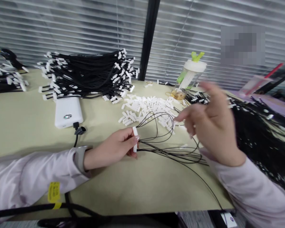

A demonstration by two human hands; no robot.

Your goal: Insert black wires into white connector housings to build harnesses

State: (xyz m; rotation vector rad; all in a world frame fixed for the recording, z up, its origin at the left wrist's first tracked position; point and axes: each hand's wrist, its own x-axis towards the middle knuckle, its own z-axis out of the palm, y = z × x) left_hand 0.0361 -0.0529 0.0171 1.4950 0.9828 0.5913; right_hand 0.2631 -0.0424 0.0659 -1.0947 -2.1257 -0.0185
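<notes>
My left hand (119,144) pinches a long white connector housing (135,139) upright between thumb and fingers. Several thin black wires (161,152) run out of its right side; some loop upward, others trail right across the table. My right hand (211,126) is raised to the right of the connector, blurred by motion. Its fingers are apart, and one fingertip is close to a wire loop; I see nothing held in it. Behind both hands lies a loose pile of small white connectors (152,106).
A stack of black cables with white ends (85,74) lies at the back left, beside a white power bank (68,112). A lidded drink bottle (190,77) stands behind the pile. Bundled black wires (258,136) cover the right side. A thick black cable (33,209) crosses the front.
</notes>
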